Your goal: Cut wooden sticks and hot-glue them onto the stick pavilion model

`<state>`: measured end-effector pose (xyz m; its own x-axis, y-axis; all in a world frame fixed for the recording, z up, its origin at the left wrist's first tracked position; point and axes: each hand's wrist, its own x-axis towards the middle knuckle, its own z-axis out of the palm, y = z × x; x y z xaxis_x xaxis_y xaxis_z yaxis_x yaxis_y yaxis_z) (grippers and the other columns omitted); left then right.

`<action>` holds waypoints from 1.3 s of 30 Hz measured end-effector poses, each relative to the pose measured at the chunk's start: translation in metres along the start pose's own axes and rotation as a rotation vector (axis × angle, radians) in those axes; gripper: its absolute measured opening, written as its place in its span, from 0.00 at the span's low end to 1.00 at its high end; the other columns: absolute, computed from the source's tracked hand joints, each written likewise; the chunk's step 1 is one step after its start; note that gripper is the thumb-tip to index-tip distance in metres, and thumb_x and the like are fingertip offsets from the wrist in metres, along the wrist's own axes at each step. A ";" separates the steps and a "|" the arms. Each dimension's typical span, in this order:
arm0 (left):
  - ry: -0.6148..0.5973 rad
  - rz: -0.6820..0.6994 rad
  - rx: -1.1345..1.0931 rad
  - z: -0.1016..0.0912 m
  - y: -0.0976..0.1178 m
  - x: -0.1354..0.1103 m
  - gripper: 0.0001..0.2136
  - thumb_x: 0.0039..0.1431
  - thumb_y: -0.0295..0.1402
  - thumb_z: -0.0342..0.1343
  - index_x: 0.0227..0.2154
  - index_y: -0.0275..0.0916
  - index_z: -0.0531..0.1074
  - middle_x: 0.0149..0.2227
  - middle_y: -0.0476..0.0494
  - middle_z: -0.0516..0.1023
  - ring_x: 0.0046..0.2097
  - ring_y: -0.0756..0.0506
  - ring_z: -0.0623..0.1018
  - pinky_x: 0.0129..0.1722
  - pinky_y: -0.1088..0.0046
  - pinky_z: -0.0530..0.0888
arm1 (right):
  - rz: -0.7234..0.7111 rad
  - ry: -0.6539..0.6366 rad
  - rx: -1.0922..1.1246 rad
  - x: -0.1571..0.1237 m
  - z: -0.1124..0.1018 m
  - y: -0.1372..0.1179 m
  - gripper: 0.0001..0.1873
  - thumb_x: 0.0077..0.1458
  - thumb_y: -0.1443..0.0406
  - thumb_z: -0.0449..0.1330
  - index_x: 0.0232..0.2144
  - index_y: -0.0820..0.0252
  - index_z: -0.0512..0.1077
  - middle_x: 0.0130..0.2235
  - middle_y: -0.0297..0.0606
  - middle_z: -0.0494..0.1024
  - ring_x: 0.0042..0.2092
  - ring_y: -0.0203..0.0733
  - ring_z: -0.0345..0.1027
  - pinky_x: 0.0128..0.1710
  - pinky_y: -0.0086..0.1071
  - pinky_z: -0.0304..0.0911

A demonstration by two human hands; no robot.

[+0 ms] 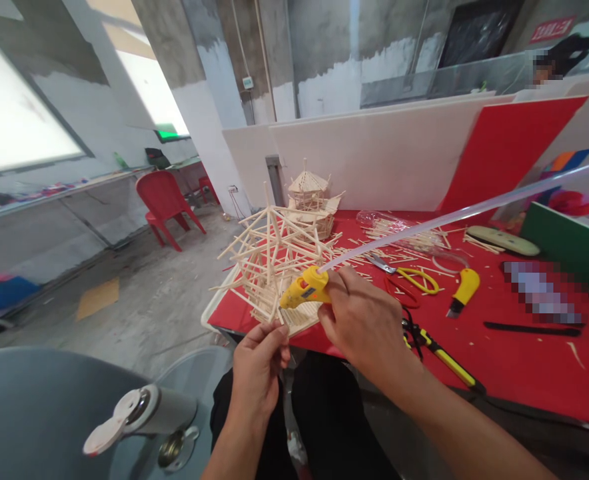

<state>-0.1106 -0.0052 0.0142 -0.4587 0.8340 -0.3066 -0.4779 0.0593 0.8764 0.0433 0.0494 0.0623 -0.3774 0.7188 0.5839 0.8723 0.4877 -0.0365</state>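
Note:
My right hand is closed round a yellow hot glue gun, with a long translucent glue stick jutting from its back. The gun's nozzle points down and left, close above the fingertips of my left hand. Those fingers are pinched on a small wooden stick at the front of a stick-built model pavilion. Whether nozzle and stick touch, I cannot tell. Behind stands a second, finished-looking stick model with a conical roof.
On the red table lie yellow-handled scissors, a yellow cutter, a black-and-yellow utility knife and many loose sticks. A white flask stands at lower left, a red chair beyond.

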 end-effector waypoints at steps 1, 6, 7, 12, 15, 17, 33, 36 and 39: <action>0.003 0.007 0.016 0.000 0.000 0.000 0.14 0.36 0.30 0.70 0.28 0.34 0.75 0.17 0.53 0.72 0.16 0.55 0.68 0.16 0.83 0.63 | -0.001 -0.002 -0.002 0.000 0.000 0.000 0.20 0.56 0.66 0.57 0.52 0.60 0.66 0.44 0.39 0.75 0.38 0.40 0.69 0.33 0.34 0.56; 0.026 0.029 0.053 -0.001 0.000 0.000 0.15 0.35 0.32 0.71 0.27 0.33 0.75 0.17 0.53 0.72 0.17 0.55 0.68 0.15 0.83 0.63 | -0.009 -0.002 -0.008 0.000 0.000 0.000 0.19 0.56 0.67 0.57 0.51 0.60 0.66 0.45 0.39 0.76 0.38 0.39 0.69 0.33 0.33 0.57; 0.028 0.031 0.058 -0.001 0.000 0.001 0.15 0.35 0.32 0.71 0.27 0.33 0.75 0.16 0.53 0.71 0.17 0.55 0.68 0.16 0.83 0.63 | -0.011 -0.003 -0.008 0.000 0.000 0.000 0.19 0.56 0.67 0.57 0.51 0.60 0.67 0.45 0.39 0.76 0.38 0.39 0.69 0.33 0.33 0.57; 0.029 0.045 0.065 -0.001 0.000 0.001 0.15 0.35 0.33 0.71 0.27 0.34 0.75 0.16 0.53 0.71 0.17 0.55 0.69 0.16 0.83 0.63 | -0.013 0.004 -0.010 0.000 0.000 0.000 0.18 0.56 0.67 0.57 0.50 0.60 0.67 0.45 0.39 0.76 0.37 0.39 0.69 0.33 0.33 0.57; 0.031 0.054 0.071 -0.001 0.000 0.001 0.15 0.35 0.32 0.71 0.27 0.34 0.75 0.16 0.53 0.71 0.17 0.55 0.69 0.16 0.83 0.63 | -0.021 0.014 -0.009 0.000 -0.001 0.000 0.18 0.55 0.67 0.57 0.50 0.60 0.67 0.45 0.39 0.76 0.37 0.39 0.69 0.32 0.33 0.56; 0.028 0.058 0.079 -0.002 0.000 0.002 0.15 0.35 0.33 0.71 0.27 0.33 0.75 0.16 0.53 0.71 0.17 0.55 0.69 0.16 0.83 0.63 | -0.027 0.014 -0.008 -0.001 -0.002 0.001 0.19 0.56 0.67 0.57 0.50 0.60 0.67 0.45 0.39 0.77 0.36 0.38 0.69 0.32 0.33 0.55; 0.035 0.076 0.107 -0.001 0.000 0.001 0.14 0.35 0.33 0.71 0.27 0.33 0.76 0.16 0.53 0.71 0.18 0.55 0.68 0.16 0.84 0.62 | -0.040 0.009 0.002 -0.007 -0.006 0.006 0.19 0.54 0.67 0.58 0.49 0.61 0.68 0.44 0.40 0.77 0.38 0.40 0.70 0.33 0.32 0.57; 0.026 0.070 0.089 -0.002 0.001 0.001 0.13 0.36 0.32 0.70 0.27 0.33 0.76 0.17 0.52 0.72 0.18 0.55 0.69 0.16 0.84 0.62 | -0.036 0.012 0.004 -0.007 -0.007 0.006 0.20 0.54 0.67 0.58 0.50 0.62 0.67 0.45 0.41 0.77 0.38 0.41 0.71 0.34 0.32 0.58; 0.007 0.042 0.037 -0.003 0.002 0.001 0.13 0.38 0.32 0.69 0.28 0.33 0.76 0.20 0.50 0.75 0.19 0.54 0.71 0.16 0.82 0.64 | -0.036 0.008 0.005 -0.007 -0.007 0.007 0.19 0.55 0.67 0.58 0.50 0.62 0.67 0.44 0.41 0.77 0.38 0.41 0.71 0.34 0.33 0.58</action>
<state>-0.1141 -0.0056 0.0145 -0.4828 0.8325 -0.2718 -0.4299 0.0451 0.9018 0.0543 0.0436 0.0638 -0.4061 0.6964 0.5916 0.8565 0.5157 -0.0191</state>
